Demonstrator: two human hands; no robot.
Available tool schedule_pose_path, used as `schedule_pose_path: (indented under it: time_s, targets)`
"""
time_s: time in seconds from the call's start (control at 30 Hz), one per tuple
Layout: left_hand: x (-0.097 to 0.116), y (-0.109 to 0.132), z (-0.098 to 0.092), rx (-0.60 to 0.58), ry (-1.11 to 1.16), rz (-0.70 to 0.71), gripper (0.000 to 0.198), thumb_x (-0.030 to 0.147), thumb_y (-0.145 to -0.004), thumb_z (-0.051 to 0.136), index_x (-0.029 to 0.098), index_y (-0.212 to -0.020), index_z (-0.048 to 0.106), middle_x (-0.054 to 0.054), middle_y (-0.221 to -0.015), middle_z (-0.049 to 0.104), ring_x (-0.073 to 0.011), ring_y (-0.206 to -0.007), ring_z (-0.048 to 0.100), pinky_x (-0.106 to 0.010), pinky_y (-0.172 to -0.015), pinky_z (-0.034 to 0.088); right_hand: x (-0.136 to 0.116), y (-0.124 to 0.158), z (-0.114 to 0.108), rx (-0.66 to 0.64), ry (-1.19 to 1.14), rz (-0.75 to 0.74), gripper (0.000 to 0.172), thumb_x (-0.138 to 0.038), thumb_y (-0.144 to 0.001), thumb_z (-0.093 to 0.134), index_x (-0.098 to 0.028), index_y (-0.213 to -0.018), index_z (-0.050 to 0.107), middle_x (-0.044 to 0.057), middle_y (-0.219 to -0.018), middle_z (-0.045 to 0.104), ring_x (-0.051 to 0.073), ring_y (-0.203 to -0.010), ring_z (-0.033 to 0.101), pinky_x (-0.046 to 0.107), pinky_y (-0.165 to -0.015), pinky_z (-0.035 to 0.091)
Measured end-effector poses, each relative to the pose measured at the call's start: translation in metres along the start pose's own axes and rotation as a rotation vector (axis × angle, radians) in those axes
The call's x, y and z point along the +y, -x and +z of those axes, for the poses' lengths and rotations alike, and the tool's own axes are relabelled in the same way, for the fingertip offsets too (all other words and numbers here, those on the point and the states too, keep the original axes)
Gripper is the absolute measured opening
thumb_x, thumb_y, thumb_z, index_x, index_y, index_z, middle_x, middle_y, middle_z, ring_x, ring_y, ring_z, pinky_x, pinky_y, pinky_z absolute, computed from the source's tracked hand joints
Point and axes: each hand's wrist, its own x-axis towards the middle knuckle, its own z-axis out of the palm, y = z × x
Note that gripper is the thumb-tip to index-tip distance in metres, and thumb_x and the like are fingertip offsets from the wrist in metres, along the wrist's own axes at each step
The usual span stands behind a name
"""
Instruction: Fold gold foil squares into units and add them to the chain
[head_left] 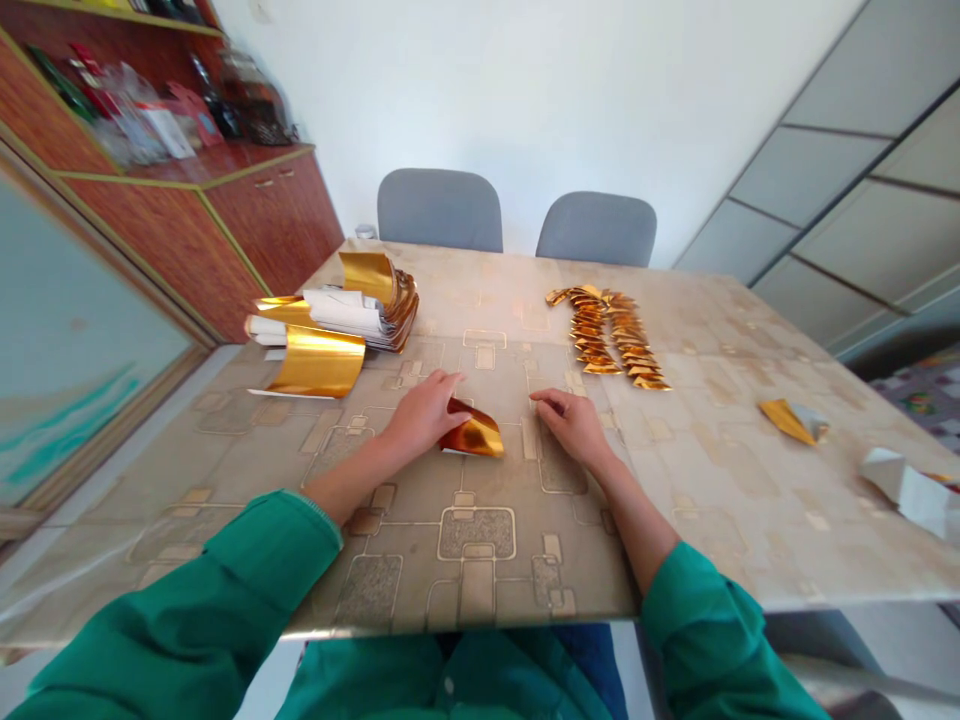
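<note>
Foil sheet (474, 436) under left hand (424, 410); right hand (574, 422) near, apart.

Head-worn camera faces forward and down, close above the left hand (426, 412), right hand (574, 425) and table (712, 500).

Gold sheet (474, 436) part-hidden under left hand (424, 412); white object (911, 490) (right edge) cut off; shelf clutter (142, 120) blurred.
</note>
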Motion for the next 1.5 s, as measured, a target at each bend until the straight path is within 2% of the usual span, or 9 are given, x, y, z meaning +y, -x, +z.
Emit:
schedule_pose_path:
  time_s: [0.1,0.2,0.47,0.6,0.77,1.0,1.13,1.27,1.5]
  targets:
    - [0.006,0.0,-0.011,0.346,0.012,0.056,0.009,0.021,-0.088,0.062,0.019,-0.092,0.07,-0.004,-0.09,0.062,-0.0168,-0.08,0.061,-0.025,-0.068,0.046,-0.003,0.001,-0.001,-0.042,-0.051,0.013,0.028,-0.027,-0.089,0.051,-0.017,-0.101,0.074,0.001,-0.074,0.071,0.014,-0.064,0.06,0.026,-0.064,0.045]
    - [0.024,0.009,-0.025,0.635,-0.024,0.131,0.014,0.023,-0.092,0.059,0.02,-0.102,0.069,-0.006,-0.103,0.062,-0.0191,-0.092,0.061,-0.027,-0.072,0.047,-0.003,0.003,-0.003,-0.05,-0.082,0.003,0.027,-0.028,-0.089,0.052,-0.016,-0.103,0.072,0.0,-0.072,0.068,0.013,-0.062,0.056,0.025,-0.063,0.043]
    - [0.053,0.079,-0.002,0.007,-0.227,0.324,0.013,0.015,-0.092,0.053,0.02,-0.097,0.063,-0.005,-0.092,0.065,-0.0158,-0.062,0.059,-0.024,-0.047,0.039,-0.006,0.012,-0.008,-0.289,-0.167,-0.145,0.043,-0.012,-0.081,0.06,-0.021,-0.123,0.064,0.001,-0.092,0.066,0.01,-0.069,0.053,0.023,-0.066,0.045]
    - [0.056,0.098,0.004,-0.018,-0.266,0.436,0.004,0.019,-0.088,0.059,0.019,-0.087,0.062,-0.007,-0.087,0.065,-0.0223,-0.076,0.063,-0.032,-0.063,0.052,-0.009,0.011,-0.008,-0.305,-0.13,-0.189,0.035,-0.013,-0.087,0.054,-0.02,-0.12,0.066,0.003,-0.095,0.066,0.01,-0.069,0.055,0.025,-0.069,0.046]
    - [0.06,0.105,0.009,0.041,-0.085,0.564,0.016,0.021,-0.076,0.064,0.016,-0.09,0.058,-0.019,-0.143,0.051,-0.0369,-0.131,0.047,-0.055,-0.107,0.043,-0.013,0.012,-0.007,-0.287,-0.14,-0.185,0.027,-0.031,-0.096,0.051,-0.02,-0.112,0.069,0.006,-0.102,0.071,0.017,-0.091,0.064,0.03,-0.082,0.048]
    - [0.056,0.06,-0.007,0.329,0.074,0.399,0.007,0.013,-0.08,0.057,0.018,-0.083,0.052,-0.022,-0.144,0.05,-0.0312,-0.134,0.049,-0.049,-0.107,0.046,-0.029,0.015,-0.008,-0.486,-0.52,0.048,0.053,-0.056,-0.099,0.038,-0.017,-0.132,0.055,0.003,-0.082,0.071,0.014,-0.064,0.062,0.027,-0.063,0.05]
    - [0.067,0.06,0.005,0.132,-0.043,0.515,0.02,0.021,-0.078,0.068,0.017,-0.094,0.057,-0.019,-0.144,0.052,-0.0365,-0.135,0.047,-0.055,-0.109,0.042,-0.027,0.017,-0.006,-0.397,-0.557,0.065,0.059,-0.05,-0.097,0.047,-0.022,-0.147,0.039,-0.002,-0.077,0.064,0.014,-0.068,0.06,0.027,-0.067,0.049]
    - [0.076,0.079,0.021,-0.086,-0.067,0.501,0.039,0.028,-0.073,0.078,0.016,-0.104,0.058,-0.019,-0.143,0.052,-0.0359,-0.127,0.054,-0.049,-0.102,0.048,-0.02,0.017,-0.002,-0.325,-0.442,0.028,0.044,-0.036,-0.095,0.05,-0.022,-0.136,0.053,-0.005,-0.07,0.053,0.013,-0.066,0.051,0.025,-0.063,0.043]
    - [0.074,0.091,0.014,-0.107,-0.013,0.534,0.056,0.028,-0.078,0.07,0.016,-0.13,0.053,-0.015,-0.147,0.05,-0.0331,-0.122,0.056,-0.045,-0.098,0.05,-0.025,0.018,0.004,-0.27,-0.162,-0.071,0.04,-0.02,-0.089,0.053,-0.018,-0.128,0.06,-0.002,-0.076,0.059,0.013,-0.069,0.053,0.026,-0.068,0.043]
